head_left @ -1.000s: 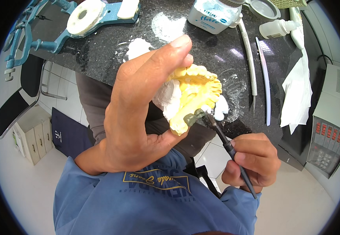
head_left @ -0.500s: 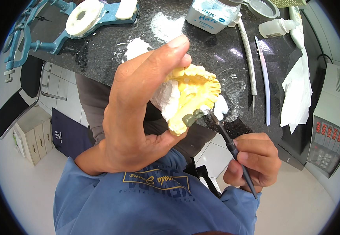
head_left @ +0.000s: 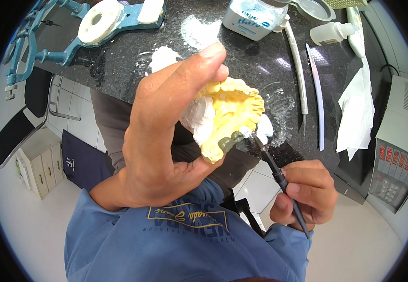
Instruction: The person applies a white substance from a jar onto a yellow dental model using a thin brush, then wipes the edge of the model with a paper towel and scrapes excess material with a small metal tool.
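My left hand [head_left: 154, 117] is closed around a yellow dental plaster model [head_left: 234, 105], with white plaster along its left side. Teeth run round the model's edge; at its lower part sit a dark green piece [head_left: 226, 144] and a small white patch beside it. My right hand [head_left: 309, 190] grips a thin black brush [head_left: 279, 176] like a pen. The brush's tip is close to the white patch at the model's lower right edge; whether they touch, I cannot tell. Just behind the tip, a white lump [head_left: 264, 128] shows on the dark counter.
White powder heaps [head_left: 201, 32] lie on the speckled counter [head_left: 112, 61]. A blue articulator [head_left: 67, 54] stands far left. Toward the back right are a powder jar [head_left: 251, 21], a small white bottle [head_left: 326, 34], two slim tools [head_left: 295, 66] and white tissue [head_left: 356, 113]. A control unit [head_left: 392, 150] stands far right.
The brush tip has shifted slightly right, away from the white patch on the model, and my right hand moved with it. My left hand and the model have hardly moved.
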### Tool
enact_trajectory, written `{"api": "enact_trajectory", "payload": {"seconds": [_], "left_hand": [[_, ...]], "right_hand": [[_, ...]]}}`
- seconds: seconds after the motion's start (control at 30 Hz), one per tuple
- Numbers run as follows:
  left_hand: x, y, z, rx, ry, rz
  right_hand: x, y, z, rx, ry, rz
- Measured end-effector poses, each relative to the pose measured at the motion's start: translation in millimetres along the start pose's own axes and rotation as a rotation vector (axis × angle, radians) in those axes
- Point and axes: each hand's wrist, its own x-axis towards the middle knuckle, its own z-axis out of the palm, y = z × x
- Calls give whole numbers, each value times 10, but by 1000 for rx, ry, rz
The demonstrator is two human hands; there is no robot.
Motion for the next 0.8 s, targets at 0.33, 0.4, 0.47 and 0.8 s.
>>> {"api": "enact_trajectory", "payload": {"seconds": [0.33, 0.4, 0.47, 0.8], "left_hand": [[2, 5, -6, -6, -7, -6], [-3, 4, 2, -14, 1, -8], [-5, 7, 5, -20, 6, -8], [20, 87, -16, -127, 8, -86]], "right_hand": [[31, -24, -2, 9, -21, 28], [10, -11, -16, 28, -11, 11], [-27, -6, -19, 45, 1, -6], [38, 54, -391, 156, -49, 348]]}}
